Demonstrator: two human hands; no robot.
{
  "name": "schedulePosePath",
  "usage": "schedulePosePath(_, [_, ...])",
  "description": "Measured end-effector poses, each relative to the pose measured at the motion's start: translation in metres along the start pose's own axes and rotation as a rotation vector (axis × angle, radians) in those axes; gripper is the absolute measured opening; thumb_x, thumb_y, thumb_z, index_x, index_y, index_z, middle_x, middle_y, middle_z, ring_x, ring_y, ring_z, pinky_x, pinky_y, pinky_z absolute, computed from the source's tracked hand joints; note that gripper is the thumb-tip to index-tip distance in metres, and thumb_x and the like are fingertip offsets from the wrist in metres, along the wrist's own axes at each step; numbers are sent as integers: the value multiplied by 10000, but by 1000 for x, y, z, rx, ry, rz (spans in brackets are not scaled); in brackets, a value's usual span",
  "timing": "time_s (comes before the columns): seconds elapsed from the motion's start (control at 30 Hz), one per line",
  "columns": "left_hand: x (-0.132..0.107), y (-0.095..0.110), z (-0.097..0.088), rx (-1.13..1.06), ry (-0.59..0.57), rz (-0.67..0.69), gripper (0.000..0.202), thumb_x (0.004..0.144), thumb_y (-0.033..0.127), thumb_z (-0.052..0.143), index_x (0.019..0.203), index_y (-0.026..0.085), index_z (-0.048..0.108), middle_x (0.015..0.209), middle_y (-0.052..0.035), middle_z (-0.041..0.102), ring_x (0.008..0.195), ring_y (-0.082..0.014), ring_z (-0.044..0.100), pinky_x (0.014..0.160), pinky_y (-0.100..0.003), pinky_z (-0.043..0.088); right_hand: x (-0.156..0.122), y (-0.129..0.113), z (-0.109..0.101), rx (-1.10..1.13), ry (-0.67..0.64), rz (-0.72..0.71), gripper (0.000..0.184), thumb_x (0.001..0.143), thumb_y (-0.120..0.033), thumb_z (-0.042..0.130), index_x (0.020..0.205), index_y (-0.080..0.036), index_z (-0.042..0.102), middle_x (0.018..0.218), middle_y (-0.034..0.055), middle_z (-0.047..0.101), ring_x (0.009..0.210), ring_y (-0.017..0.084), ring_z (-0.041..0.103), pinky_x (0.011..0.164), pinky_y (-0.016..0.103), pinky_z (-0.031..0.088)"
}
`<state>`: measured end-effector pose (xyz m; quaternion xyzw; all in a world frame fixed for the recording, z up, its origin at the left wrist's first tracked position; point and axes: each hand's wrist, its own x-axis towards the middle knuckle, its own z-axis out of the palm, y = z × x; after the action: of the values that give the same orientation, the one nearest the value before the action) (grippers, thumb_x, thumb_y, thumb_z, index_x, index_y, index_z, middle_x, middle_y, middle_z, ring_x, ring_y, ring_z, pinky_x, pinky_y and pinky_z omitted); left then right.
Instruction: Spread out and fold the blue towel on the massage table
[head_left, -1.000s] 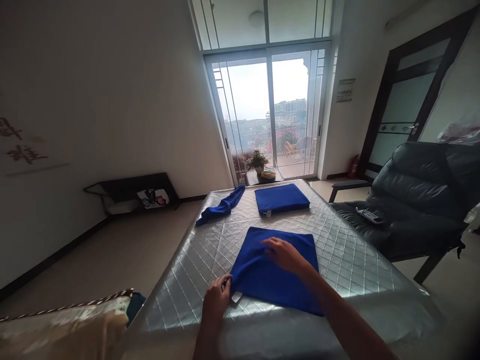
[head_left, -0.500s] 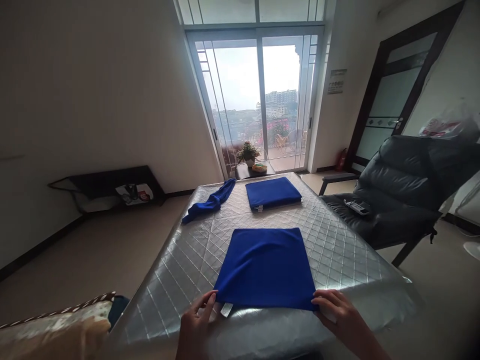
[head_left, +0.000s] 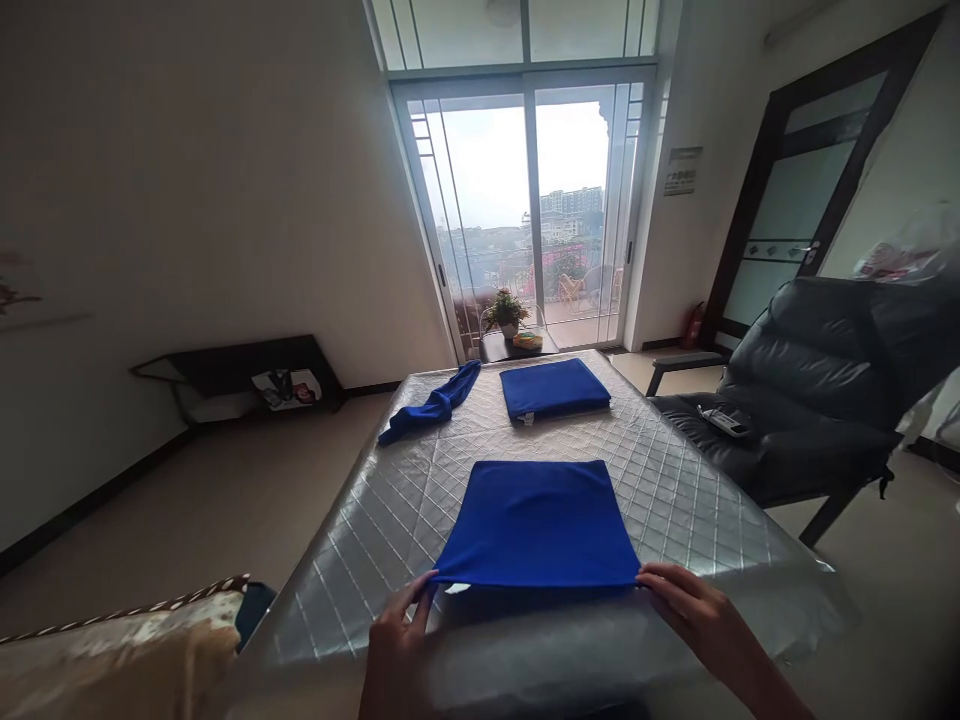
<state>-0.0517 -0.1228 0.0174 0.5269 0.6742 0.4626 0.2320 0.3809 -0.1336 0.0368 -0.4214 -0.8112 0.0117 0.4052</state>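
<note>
Your left hand (head_left: 403, 612) pinches the near left corner of a blue cloth (head_left: 541, 522) between thumb and fingers, and your right hand (head_left: 691, 603) pinches the near right corner. The cloth lies squared at the near end of the quilted silver surface (head_left: 360, 560); its near edge is stretched between your two hands and raised, with shadow beneath it, while its far part rests flat. A white label (head_left: 457, 589) shows under that edge, just beside your left hand.

Farther from you, a folded blue cloth (head_left: 555, 388) lies flat in layers, apart from the one you hold. To its left, a crumpled blue cloth (head_left: 437, 404) lies slantwise near the surface's left edge. A black armchair (head_left: 817, 350) stands to your right, and a potted plant (head_left: 506, 314) stands beyond the far end, before a glass sliding door (head_left: 480, 180).
</note>
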Motion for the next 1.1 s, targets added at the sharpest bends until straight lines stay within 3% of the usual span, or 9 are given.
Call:
schedulePosePath(0.13, [-6, 28, -26, 104, 149, 136, 547, 796, 769, 574, 947, 297, 805, 1038, -66, 754, 911, -264, 720, 744, -374, 610, 26, -5, -39, -81, 58, -89, 321, 1043, -229, 492, 1279, -325, 688, 1148, 16, 759, 992, 158, 752, 872, 246, 634])
schedulePosePath(0.33, [-22, 89, -76, 250, 403, 181, 491, 841, 768, 519, 979, 373, 777, 1050, -8, 768, 886, -245, 695, 693, -348, 563, 61, -12, -96, -290, 79, -148, 346, 1058, -283, 447, 1318, -380, 653, 1178, 7, 748, 993, 165, 739, 932, 294, 593])
schedulePosePath(0.47, [-13, 109, -97, 209, 475, 226, 482, 826, 764, 545, 968, 361, 767, 972, -3, 775, 835, -239, 689, 676, -341, 547, 90, -15, -115, -258, 81, -192, 312, 1058, -309, 463, 1287, -376, 664, 1157, 15, 745, 961, 162, 734, 894, 296, 587])
schedulePosePath(0.6, [30, 112, -96, 142, 278, 252, 492, 787, 746, 631, 958, 310, 781, 970, -4, 789, 872, -239, 709, 763, -332, 559, 126, -2, -107, -88, -9, -199, 260, 1046, -316, 513, 1244, -316, 681, 1141, 36, 743, 965, 165, 730, 832, 286, 605])
schedulePosePath(0.73, [91, 117, -75, 66, 103, 304, 527, 766, 732, 651, 931, 251, 786, 934, -29, 775, 851, -223, 698, 799, -329, 542, 170, 24, -81, -9, -76, -187, 278, 1056, -385, 484, 1128, -267, 726, 1068, 36, 754, 907, 167, 733, 804, 298, 613])
schedulePosePath(0.8, [118, 125, -66, 67, 124, 349, 538, 759, 725, 647, 906, 228, 788, 905, -35, 742, 796, -192, 665, 762, -308, 522, 194, 35, -71, -25, -67, -186, 323, 1061, -419, 458, 1095, -256, 734, 1055, 40, 754, 889, 167, 731, 814, 307, 612])
schedulePosePath(0.9, [145, 143, -62, 25, 245, 365, 510, 786, 670, 651, 969, 213, 784, 811, -8, 683, 718, -154, 615, 719, -280, 496, 225, 38, -66, -67, 14, -182, 353, 1064, -441, 437, 1096, -257, 736, 1090, 46, 749, 943, 179, 726, 873, 337, 607])
schedulePosePath(1.0, [152, 152, -61, -99, 345, 367, 461, 834, 601, 642, 1048, 208, 752, 744, 20, 660, 682, -140, 613, 716, -272, 498, 237, 34, -65, -68, 155, -175, 325, 1059, -426, 457, 1120, -264, 733, 1133, 51, 739, 1021, 189, 710, 954, 369, 586])
schedulePosePath(1.1, [145, 134, -52, -239, 314, 375, 446, 856, 574, 631, 1074, 192, 707, 730, 14, 683, 694, -152, 646, 747, -294, 531, 221, 37, -48, -12, 191, -150, 291, 1048, -408, 494, 1142, -265, 730, 1147, 60, 734, 1043, 192, 703, 972, 376, 579])
